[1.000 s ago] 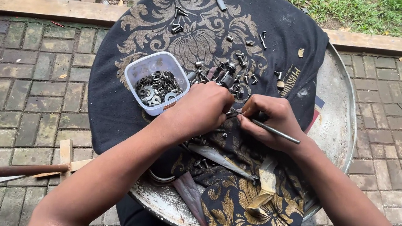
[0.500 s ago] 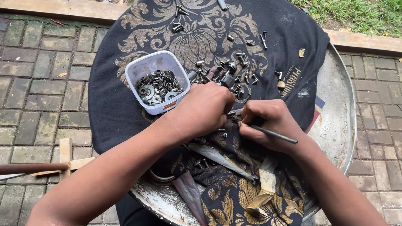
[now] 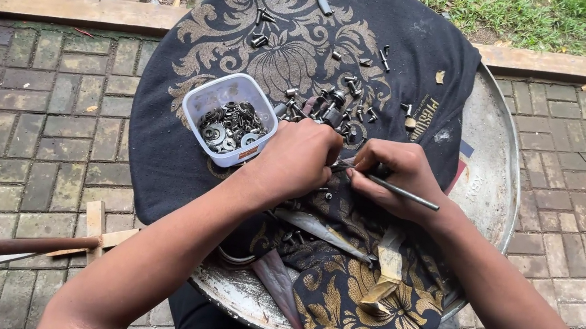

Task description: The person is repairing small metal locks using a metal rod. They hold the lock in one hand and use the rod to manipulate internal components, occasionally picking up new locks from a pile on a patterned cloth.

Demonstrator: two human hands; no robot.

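Barely shifted, both hands — right hand (image 3: 400, 177) fingers pinching thin metal rod (image 3: 406, 192) (left hand (image 3: 297, 159) curled, contents unseen)

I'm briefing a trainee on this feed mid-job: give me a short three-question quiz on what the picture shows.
1. True or false: the white plastic tub holds washers and other small metal parts.
2. Which hand holds the thin metal rod? A) left hand B) right hand
3. Fill in: the loose bolts lie on a black ____ with a gold pattern, spread over a round metal tray.

Key: 1 true; 2 B; 3 cloth.
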